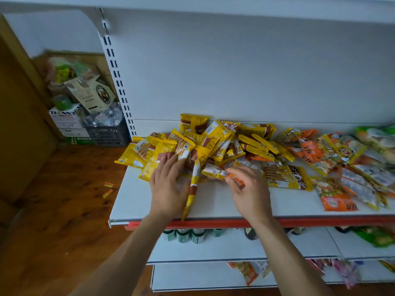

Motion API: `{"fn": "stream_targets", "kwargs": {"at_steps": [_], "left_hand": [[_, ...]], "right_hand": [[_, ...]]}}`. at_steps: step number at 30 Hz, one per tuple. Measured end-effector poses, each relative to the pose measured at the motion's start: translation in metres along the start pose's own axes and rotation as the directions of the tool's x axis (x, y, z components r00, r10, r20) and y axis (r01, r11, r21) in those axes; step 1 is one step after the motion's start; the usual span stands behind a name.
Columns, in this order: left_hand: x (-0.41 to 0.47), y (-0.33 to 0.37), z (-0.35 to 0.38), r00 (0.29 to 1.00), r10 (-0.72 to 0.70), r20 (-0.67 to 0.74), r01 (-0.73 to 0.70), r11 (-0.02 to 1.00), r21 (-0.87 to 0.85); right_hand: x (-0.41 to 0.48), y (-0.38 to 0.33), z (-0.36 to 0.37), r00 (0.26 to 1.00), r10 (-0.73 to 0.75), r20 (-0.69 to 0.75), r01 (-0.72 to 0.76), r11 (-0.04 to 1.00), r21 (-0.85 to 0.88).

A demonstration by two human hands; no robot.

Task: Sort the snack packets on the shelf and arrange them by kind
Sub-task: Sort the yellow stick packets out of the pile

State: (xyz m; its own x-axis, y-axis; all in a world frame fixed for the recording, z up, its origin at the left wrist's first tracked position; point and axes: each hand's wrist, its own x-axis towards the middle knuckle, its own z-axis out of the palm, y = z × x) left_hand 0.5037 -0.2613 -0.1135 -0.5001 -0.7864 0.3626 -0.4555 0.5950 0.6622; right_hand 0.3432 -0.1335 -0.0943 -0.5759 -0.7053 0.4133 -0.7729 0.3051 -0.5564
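- White metal shelf (213, 207) lies bare under both wrists, as far as its red front strip (320, 222).
- Left hand (168, 184), fingers straight, rests on the heap of yellow-and-brown snack packets (213, 137), which is piled beyond the fingertips up to the back panel.
- Right hand (248, 189) pinches a small orange packet (236, 180).
- Between the hands, a long yellow packet (193, 189) stands on edge and reaches the front strip.
- Left of the left hand, heap packets overhang the shelf end.
- Right of the right hand lie flat orange packets (337, 201).
- Below the wrists stand green cans (183, 235).
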Motion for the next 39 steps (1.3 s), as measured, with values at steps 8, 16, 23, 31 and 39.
{"fn": "stream_targets", "kwargs": {"at_steps": [8, 16, 23, 31, 39], "left_hand": [[-0.006, 0.016, 0.029, 0.997, -0.064, -0.032, 0.069, 0.98, 0.188], [-0.01, 0.013, 0.018, 0.996, 0.051, -0.072, -0.039, 0.985, 0.167], [-0.009, 0.006, 0.004, 0.98, 0.188, -0.065, -0.177, 0.974, 0.141], [0.046, -0.002, 0.014, 0.992, -0.047, 0.115, -0.004, 0.912, 0.411], [0.046, -0.002, 0.011, 0.995, -0.009, 0.1, -0.019, 0.959, 0.284]], "right_hand": [[0.003, 0.009, -0.015, 0.95, 0.306, 0.062, -0.304, 0.861, 0.409], [-0.005, 0.002, -0.029, 0.994, 0.059, -0.087, -0.033, 0.961, 0.276], [-0.029, -0.001, 0.002, 0.988, -0.148, 0.054, 0.15, 0.988, -0.045], [-0.044, 0.009, 0.013, 0.996, -0.081, 0.045, 0.079, 0.995, 0.055], [-0.052, 0.012, 0.015, 0.999, -0.047, 0.026, 0.045, 0.997, 0.065]]}}
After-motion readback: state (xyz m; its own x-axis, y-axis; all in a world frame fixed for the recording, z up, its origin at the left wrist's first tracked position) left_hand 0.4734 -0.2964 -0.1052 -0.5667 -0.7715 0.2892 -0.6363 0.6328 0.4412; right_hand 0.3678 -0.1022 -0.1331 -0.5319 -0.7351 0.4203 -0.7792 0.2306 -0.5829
